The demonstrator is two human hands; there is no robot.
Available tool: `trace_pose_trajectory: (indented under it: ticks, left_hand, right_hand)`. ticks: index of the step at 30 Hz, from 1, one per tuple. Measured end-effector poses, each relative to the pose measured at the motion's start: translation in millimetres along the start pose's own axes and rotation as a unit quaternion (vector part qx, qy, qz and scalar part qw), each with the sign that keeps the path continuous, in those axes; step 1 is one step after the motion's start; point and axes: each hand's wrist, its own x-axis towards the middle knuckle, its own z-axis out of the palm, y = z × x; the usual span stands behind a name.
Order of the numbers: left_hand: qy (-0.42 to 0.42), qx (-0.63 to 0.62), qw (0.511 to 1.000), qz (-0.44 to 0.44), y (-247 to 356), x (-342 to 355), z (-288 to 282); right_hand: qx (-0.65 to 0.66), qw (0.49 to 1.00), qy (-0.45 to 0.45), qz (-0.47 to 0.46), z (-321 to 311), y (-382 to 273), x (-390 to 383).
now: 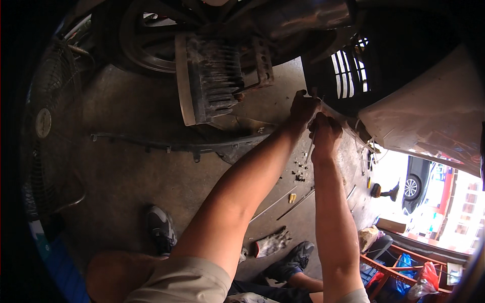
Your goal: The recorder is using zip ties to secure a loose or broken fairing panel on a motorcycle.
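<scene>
Your knee (177, 280) fills the lower frame. Both hands sit right of centre at the white bumper's edge (348, 123): left hand (303, 107) pinching it, right hand (326, 135) clamped on a thin tool (309, 149). You seem mid-fastening; next calls for steady aim. Loose screws (299, 171) lie on the floor, uncontained.

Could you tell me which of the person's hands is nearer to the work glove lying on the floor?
The right hand, by a little. Both hands are raised at the car's bumper edge, well above the glove; the left hand is higher up and farther off.
</scene>
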Motion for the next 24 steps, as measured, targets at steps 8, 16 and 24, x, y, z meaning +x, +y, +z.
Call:
trace_pose_trajectory:
  ticks: [8, 16, 24]
  left_hand:
    - [-0.143, -0.172, 0.968, -0.116, 15, -1, -9]
    - [-0.225, -0.354, 0.899, -0.124, 12, -5, -8]
    - [-0.275, -0.398, 0.873, -0.068, -15, 7, -17]
  right_hand:
    - [0.160, 0.984, 0.072, 0.007, 12, 18, 14]
    - [0.171, 0.974, 0.042, 0.142, 8, 3, 6]
    - [0.181, 0.974, 0.066, 0.122, 18, 3, 6]
